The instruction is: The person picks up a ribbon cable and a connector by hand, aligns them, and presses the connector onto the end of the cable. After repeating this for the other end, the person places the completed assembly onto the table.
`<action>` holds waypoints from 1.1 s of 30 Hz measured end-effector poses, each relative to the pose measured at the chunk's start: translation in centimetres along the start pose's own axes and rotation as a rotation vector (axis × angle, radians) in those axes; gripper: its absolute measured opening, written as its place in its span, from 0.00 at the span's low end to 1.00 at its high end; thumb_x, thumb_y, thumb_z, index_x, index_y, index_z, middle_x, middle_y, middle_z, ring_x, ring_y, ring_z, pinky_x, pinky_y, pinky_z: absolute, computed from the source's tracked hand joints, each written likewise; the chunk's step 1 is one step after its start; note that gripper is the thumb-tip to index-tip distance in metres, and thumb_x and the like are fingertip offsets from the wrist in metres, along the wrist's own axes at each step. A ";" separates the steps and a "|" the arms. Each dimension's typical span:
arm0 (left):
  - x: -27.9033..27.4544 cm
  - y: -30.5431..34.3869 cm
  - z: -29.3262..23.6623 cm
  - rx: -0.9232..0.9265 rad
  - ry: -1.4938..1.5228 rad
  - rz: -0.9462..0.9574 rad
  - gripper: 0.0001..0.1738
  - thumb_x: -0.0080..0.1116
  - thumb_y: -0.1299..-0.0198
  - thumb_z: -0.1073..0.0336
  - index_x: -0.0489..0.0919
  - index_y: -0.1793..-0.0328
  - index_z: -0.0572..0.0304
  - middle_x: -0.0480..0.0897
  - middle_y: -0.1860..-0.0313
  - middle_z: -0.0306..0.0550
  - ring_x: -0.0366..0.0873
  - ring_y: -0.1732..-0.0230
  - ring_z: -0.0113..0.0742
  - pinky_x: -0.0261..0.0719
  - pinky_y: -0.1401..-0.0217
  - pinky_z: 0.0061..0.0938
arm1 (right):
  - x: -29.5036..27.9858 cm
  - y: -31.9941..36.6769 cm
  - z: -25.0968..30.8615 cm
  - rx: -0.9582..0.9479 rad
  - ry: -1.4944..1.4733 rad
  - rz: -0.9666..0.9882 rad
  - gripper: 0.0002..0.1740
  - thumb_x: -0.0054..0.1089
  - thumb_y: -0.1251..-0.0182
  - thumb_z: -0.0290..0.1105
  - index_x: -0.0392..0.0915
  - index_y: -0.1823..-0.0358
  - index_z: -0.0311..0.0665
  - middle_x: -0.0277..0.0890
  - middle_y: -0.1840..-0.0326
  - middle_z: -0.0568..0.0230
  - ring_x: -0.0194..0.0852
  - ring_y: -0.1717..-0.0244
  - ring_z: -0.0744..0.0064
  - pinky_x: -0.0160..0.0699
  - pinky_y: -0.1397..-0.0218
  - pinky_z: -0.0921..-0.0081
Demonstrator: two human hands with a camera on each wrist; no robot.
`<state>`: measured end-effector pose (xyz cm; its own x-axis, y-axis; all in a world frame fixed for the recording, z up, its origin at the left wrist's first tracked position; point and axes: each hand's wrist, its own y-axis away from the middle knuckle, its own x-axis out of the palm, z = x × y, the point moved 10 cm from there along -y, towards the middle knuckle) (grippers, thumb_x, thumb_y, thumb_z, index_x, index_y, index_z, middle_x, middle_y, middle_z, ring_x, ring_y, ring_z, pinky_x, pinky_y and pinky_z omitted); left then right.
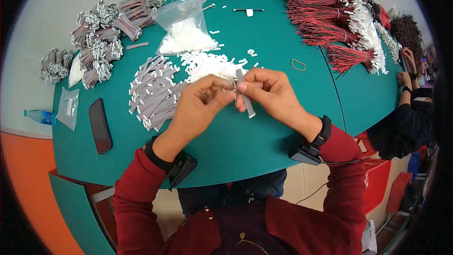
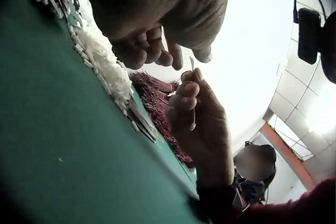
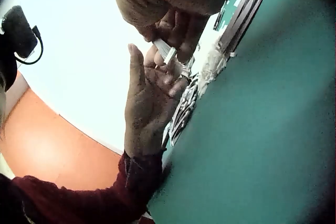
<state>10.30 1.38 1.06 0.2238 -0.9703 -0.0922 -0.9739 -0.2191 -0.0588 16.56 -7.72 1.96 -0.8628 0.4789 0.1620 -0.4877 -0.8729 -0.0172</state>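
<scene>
In the head view my right hand [image 1: 269, 89] pinches a grey flat ribbon cable [image 1: 247, 101] between thumb and fingers, its white-tipped end pointing down toward me. My left hand [image 1: 198, 101] is right beside it, fingers bent and thumb close to the cable's side. Seen from the left wrist, the left thumb stands apart from the fingertips, with the cable's thin end [image 2: 192, 65] below the gap. The right wrist view has a white connector [image 3: 169, 56] close to the left fingers. Behind both hands lies a heap of small white connectors [image 1: 207, 66].
Loose grey ribbon cables [image 1: 155, 94] are piled left of the hands. A bag of white pieces [image 1: 186, 33], cable bundles [image 1: 99, 42], red wire bundles [image 1: 330, 19], a phone [image 1: 100, 125] and a rubber band [image 1: 298, 64] lie on the green table [image 1: 226, 146]. Another person sits at right.
</scene>
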 end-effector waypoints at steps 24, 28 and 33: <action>0.0 0.3 1.4 -0.141 0.328 -0.016 0.05 0.59 0.42 0.67 0.77 0.64 0.60 0.80 0.72 0.36 0.70 0.75 0.16 0.61 0.76 0.12 | 1.1 0.4 -1.3 0.001 0.105 0.020 0.08 0.53 0.33 0.29 0.75 0.67 0.31 0.79 0.72 0.65 0.76 0.72 0.83 0.72 0.69 0.86; 0.2 0.3 1.8 -0.173 0.460 -0.010 0.04 0.58 0.41 0.68 0.77 0.64 0.60 0.80 0.72 0.36 0.71 0.75 0.17 0.62 0.75 0.13 | 1.4 0.3 -1.3 0.036 0.037 0.046 0.09 0.52 0.32 0.29 0.75 0.67 0.30 0.79 0.71 0.64 0.77 0.71 0.81 0.74 0.68 0.85; 0.2 0.3 1.5 -0.172 0.399 -0.018 0.04 0.58 0.41 0.68 0.77 0.64 0.61 0.80 0.72 0.36 0.71 0.74 0.17 0.63 0.75 0.14 | 1.5 0.2 -1.3 0.033 0.045 0.076 0.09 0.51 0.32 0.29 0.74 0.67 0.31 0.80 0.71 0.64 0.78 0.70 0.80 0.74 0.68 0.85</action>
<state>10.10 1.23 -0.43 0.2424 -0.9223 0.3012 -0.9694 -0.2179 0.1129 14.99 -7.08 0.88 -0.9027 0.4141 0.1168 -0.4165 -0.9091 0.0047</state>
